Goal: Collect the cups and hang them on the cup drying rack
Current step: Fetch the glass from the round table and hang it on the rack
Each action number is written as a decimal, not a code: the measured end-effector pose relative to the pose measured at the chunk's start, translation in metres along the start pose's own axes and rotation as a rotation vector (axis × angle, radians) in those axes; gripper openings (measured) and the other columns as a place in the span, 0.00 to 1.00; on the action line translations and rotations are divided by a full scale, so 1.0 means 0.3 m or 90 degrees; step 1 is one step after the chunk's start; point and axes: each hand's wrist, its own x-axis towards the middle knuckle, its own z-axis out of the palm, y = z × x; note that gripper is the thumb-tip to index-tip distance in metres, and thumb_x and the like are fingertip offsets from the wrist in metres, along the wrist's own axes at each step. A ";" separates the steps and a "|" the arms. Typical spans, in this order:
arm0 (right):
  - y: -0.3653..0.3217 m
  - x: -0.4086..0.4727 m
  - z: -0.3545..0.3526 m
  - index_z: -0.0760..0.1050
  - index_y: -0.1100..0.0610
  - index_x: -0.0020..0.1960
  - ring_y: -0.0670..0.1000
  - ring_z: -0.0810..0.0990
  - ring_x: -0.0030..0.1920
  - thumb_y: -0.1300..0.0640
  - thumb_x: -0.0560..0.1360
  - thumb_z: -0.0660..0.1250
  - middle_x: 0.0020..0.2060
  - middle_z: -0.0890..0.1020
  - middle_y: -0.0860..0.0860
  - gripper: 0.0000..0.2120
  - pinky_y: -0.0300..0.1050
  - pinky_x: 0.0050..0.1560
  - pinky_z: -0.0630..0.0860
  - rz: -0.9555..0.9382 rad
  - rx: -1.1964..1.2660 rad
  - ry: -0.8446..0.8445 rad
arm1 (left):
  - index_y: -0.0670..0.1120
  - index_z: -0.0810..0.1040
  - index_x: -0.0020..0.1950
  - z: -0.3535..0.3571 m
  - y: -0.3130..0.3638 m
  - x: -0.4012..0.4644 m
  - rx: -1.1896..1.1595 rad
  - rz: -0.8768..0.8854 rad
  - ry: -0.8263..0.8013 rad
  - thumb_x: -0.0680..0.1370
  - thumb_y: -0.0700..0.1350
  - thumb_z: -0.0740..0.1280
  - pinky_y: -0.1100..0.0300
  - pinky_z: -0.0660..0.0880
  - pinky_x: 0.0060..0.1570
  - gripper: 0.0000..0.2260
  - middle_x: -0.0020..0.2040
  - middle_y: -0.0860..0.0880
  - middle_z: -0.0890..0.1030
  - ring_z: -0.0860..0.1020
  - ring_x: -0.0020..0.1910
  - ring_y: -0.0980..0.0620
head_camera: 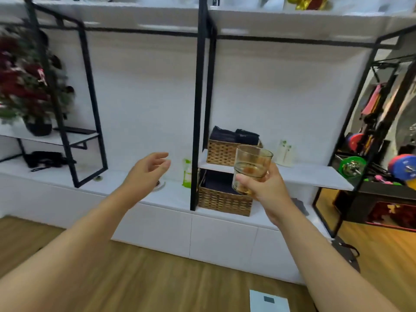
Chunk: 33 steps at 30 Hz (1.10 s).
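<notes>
My right hand [266,188] grips a clear, amber-tinted glass cup [251,167] upright by its lower half, held in the air in front of the wicker baskets. My left hand [147,172] is stretched forward, empty, fingers apart and loosely curled, above the white counter [67,183]. A green-printed clear cup [186,173] stands on the counter beside the black post, to the right of my left hand. A pale cup with a green leaf print [284,154] stands on the low white shelf [315,174] at the right. No cup drying rack is in view.
Black metal shelf frames [200,109] rise from the counter. Two wicker baskets [222,199] holding dark cloth are stacked centre right. A flower pot [38,127] stands far left, a black object [45,159] below it. Gym weights [403,165] lie far right. Wooden floor lies below.
</notes>
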 end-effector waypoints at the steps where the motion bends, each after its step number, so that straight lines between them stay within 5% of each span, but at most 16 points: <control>1: 0.015 0.064 0.045 0.74 0.42 0.65 0.47 0.87 0.56 0.48 0.63 0.85 0.55 0.87 0.44 0.35 0.59 0.61 0.82 -0.002 -0.003 -0.007 | 0.55 0.75 0.71 -0.020 -0.032 0.050 0.006 -0.004 0.009 0.83 0.55 0.65 0.68 0.72 0.49 0.17 0.62 0.55 0.79 0.79 0.61 0.57; 9: 0.108 0.485 0.319 0.69 0.46 0.69 0.41 0.84 0.55 0.55 0.68 0.83 0.57 0.83 0.43 0.35 0.38 0.52 0.81 -0.022 0.004 -0.087 | 0.53 0.74 0.73 -0.046 -0.176 0.410 0.042 -0.027 0.064 0.83 0.53 0.65 0.70 0.71 0.47 0.18 0.62 0.55 0.79 0.77 0.57 0.66; 16: 0.264 0.884 0.498 0.75 0.46 0.67 0.47 0.86 0.57 0.53 0.65 0.85 0.58 0.86 0.47 0.34 0.53 0.62 0.83 -0.012 0.042 -0.185 | 0.55 0.73 0.73 -0.022 -0.284 0.698 0.083 -0.049 0.120 0.83 0.54 0.64 0.68 0.73 0.47 0.18 0.60 0.58 0.78 0.76 0.57 0.66; 19: 0.314 1.050 0.557 0.77 0.47 0.64 0.45 0.86 0.55 0.54 0.67 0.85 0.56 0.87 0.46 0.30 0.45 0.56 0.84 -0.002 0.057 -0.236 | 0.56 0.73 0.72 -0.015 -0.332 0.812 0.113 -0.073 0.157 0.83 0.55 0.64 0.68 0.72 0.50 0.18 0.60 0.59 0.78 0.75 0.57 0.67; 22: 0.357 1.200 0.603 0.77 0.47 0.64 0.43 0.86 0.54 0.54 0.67 0.85 0.55 0.86 0.45 0.30 0.39 0.51 0.82 -0.007 0.062 -0.288 | 0.55 0.74 0.73 -0.007 -0.375 0.905 0.109 -0.105 0.205 0.82 0.56 0.65 0.55 0.76 0.62 0.19 0.62 0.57 0.79 0.78 0.61 0.59; 27: 0.412 1.398 0.662 0.76 0.48 0.64 0.38 0.85 0.49 0.55 0.68 0.84 0.54 0.86 0.45 0.29 0.32 0.42 0.81 -0.013 0.068 -0.345 | 0.54 0.73 0.74 0.043 -0.405 1.013 0.134 -0.138 0.251 0.83 0.55 0.64 0.61 0.72 0.58 0.19 0.61 0.58 0.78 0.77 0.61 0.60; 33: 0.474 1.550 0.781 0.76 0.48 0.64 0.47 0.85 0.56 0.54 0.67 0.84 0.57 0.85 0.48 0.30 0.46 0.55 0.84 -0.008 0.078 -0.380 | 0.55 0.72 0.74 0.017 -0.443 1.097 0.146 -0.164 0.297 0.83 0.56 0.64 0.63 0.74 0.58 0.20 0.61 0.59 0.78 0.76 0.59 0.65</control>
